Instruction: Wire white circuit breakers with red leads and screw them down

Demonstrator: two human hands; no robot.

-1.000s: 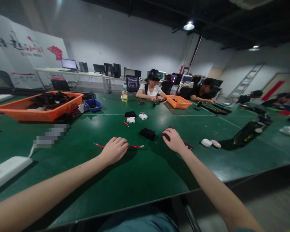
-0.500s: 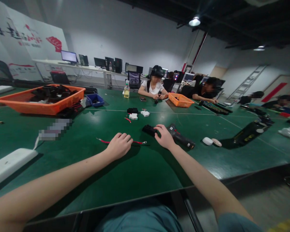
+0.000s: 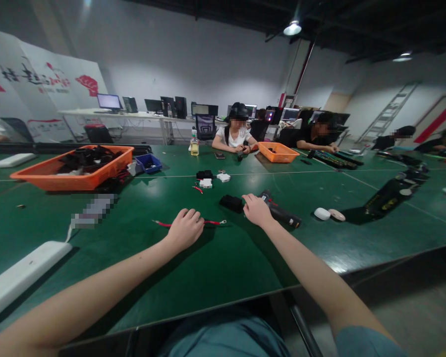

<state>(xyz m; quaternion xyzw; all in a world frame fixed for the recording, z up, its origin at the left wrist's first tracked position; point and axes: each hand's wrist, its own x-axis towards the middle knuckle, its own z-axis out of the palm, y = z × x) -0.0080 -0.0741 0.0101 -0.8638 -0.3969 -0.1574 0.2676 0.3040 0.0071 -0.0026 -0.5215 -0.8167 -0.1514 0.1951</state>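
Over the middle of a red cable (image 3: 163,224) lies my left hand (image 3: 186,229), its fingers curled down around it. The cable's metal end lugs stick out on both sides, and it rests on the green table (image 3: 215,277). My right hand (image 3: 258,210) is at the right end of a black block-shaped part (image 3: 230,203), thumb and fingers apart. Whether its fingertips touch the block is unclear. Just behind and right of this hand lies a black and grey power screwdriver (image 3: 284,216), partly hidden by it.
Farther in are white connector-like pieces (image 3: 205,183), a short red wire (image 3: 198,189) and a bottle (image 3: 195,144). An orange basket (image 3: 72,181) and a white power strip (image 3: 26,275) stand left. A white case (image 3: 321,213) lies right. A person (image 3: 238,131) sits opposite.
My right hand has drawn back slightly to the right, uncovering more of the black block. My left hand stays on the red cable. The camera view has tilted a little.
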